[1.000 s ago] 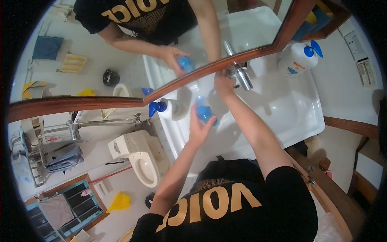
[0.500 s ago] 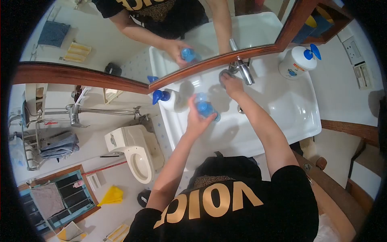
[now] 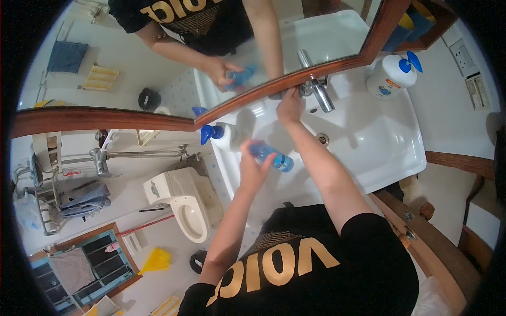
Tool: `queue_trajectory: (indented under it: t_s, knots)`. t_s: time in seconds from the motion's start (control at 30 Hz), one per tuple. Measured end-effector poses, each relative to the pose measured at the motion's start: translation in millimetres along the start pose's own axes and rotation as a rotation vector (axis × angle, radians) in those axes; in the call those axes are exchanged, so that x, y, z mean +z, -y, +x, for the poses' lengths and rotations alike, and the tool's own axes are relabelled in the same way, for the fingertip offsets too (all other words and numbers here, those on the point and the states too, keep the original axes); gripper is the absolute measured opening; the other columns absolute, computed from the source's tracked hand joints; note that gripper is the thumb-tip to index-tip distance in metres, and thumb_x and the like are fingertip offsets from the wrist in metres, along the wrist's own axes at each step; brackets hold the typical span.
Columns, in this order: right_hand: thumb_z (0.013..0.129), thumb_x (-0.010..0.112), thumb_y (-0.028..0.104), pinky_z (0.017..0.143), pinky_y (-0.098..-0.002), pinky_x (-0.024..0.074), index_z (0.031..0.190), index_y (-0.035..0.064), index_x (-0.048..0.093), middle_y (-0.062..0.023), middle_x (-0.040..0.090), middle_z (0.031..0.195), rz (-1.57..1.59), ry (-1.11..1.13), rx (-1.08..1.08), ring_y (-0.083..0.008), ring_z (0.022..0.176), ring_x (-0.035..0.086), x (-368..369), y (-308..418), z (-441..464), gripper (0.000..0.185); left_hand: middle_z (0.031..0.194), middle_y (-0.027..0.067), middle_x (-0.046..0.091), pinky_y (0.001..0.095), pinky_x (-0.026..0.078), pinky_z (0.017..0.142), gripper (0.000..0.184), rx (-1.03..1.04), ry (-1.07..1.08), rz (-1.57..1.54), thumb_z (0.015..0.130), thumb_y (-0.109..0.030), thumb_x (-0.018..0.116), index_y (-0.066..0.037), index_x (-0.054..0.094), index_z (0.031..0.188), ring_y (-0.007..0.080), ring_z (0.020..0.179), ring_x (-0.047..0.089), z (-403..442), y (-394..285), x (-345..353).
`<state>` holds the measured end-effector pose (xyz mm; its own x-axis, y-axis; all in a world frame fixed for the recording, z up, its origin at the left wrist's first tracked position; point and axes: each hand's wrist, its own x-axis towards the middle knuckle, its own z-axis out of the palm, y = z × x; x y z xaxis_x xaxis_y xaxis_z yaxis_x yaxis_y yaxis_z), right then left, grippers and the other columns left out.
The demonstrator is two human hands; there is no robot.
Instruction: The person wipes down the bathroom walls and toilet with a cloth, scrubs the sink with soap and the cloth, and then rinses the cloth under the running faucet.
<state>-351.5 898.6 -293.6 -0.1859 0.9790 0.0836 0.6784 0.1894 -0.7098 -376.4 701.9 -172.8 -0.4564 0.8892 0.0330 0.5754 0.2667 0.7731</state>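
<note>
My left hand is wrapped around a translucent blue plastic bottle, tilted above the left part of the white sink. My right hand presses on the sink's back ledge, just left of the chrome faucet. Under its fingers is a small grey pad, mostly hidden; whether it is sponge or cloth I cannot tell. A white pump bottle with a blue head stands at the sink's left rim, close to my left hand.
A larger white pump bottle stands at the sink's back right corner. The wood-framed mirror overhangs the back ledge and reflects both arms. A toilet is to the left. At the right are a wooden door edge and a wall socket.
My right hand has slid left along the ledge behind the faucet with the grey pad. The blue bottle has turned and tilted in my left hand, its lower end now pointing right. The view has shifted slightly.
</note>
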Motion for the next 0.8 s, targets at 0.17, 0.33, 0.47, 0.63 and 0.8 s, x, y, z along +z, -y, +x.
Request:
queue_trajectory:
  t_s: [0.17, 0.33, 0.47, 0.63, 0.8]
  knots:
    - [0.075, 0.055, 0.006, 0.089, -0.0458, 0.0403, 0.117, -0.0005, 0.042, -0.0247, 0.041, 0.122, -0.258, 0.308, -0.021, -0.0359, 0.113, 0.045, -23.6, -1.9, 3.6, 0.044, 0.108, 0.0173, 0.055, 0.0372, 0.045, 0.084, 0.061, 0.003, -0.117, -0.054, 0.071, -0.012, 0.076, -0.001, 0.036, 0.116, 0.0315, 0.097, 0.057, 3.2, 0.1, 4.5]
    - [0.078, 0.055, 0.007, 0.085, -0.0455, 0.0444, 0.115, 0.0020, 0.046, -0.0210, 0.043, 0.122, -0.251, 0.153, -0.098, -0.0358, 0.108, 0.049, 3.6, -11.5, 0.7, 0.038, 0.112, 0.0184, 0.052, 0.0383, 0.042, 0.088, 0.063, 0.137, -0.089, 0.010, 0.068, -0.006, 0.075, 0.000, 0.038, 0.118, 0.0345, 0.102, 0.053, 17.9, -3.0, 6.9]
    - [0.082, 0.045, 0.006, 0.083, -0.0446, 0.0465, 0.117, 0.0019, 0.041, -0.0242, 0.035, 0.133, -0.367, 0.339, -0.181, -0.0382, 0.105, 0.052, -26.1, -17.1, 7.9, 0.035, 0.110, 0.0166, 0.055, 0.0372, 0.044, 0.087, 0.068, 0.241, -0.047, 0.136, 0.067, -0.004, 0.075, -0.005, 0.032, 0.119, 0.0315, 0.104, 0.055, 35.9, -3.8, 8.7]
    - [0.081, 0.045, 0.005, 0.080, -0.0421, 0.0478, 0.119, 0.0095, 0.041, -0.0136, 0.038, 0.137, -0.366, 0.500, -0.296, -0.0326, 0.108, 0.053, -64.7, -58.3, -9.2, 0.038, 0.109, 0.0173, 0.056, 0.0390, 0.045, 0.084, 0.064, 0.277, -0.032, 0.150, 0.068, -0.003, 0.074, -0.005, 0.034, 0.118, 0.0346, 0.102, 0.056, 64.4, -6.0, 18.3]
    - [0.082, 0.048, 0.017, 0.080, -0.0429, 0.0477, 0.122, 0.0113, 0.042, -0.0162, 0.049, 0.127, -0.211, 0.572, -0.073, -0.0323, 0.102, 0.057, -81.8, -101.5, 1.6, 0.041, 0.112, 0.0205, 0.053, 0.0421, 0.043, 0.086, 0.059, 0.255, 0.014, 0.077, 0.070, -0.002, 0.069, -0.006, 0.039, 0.120, 0.0391, 0.104, 0.052, 86.2, -0.4, 29.0]
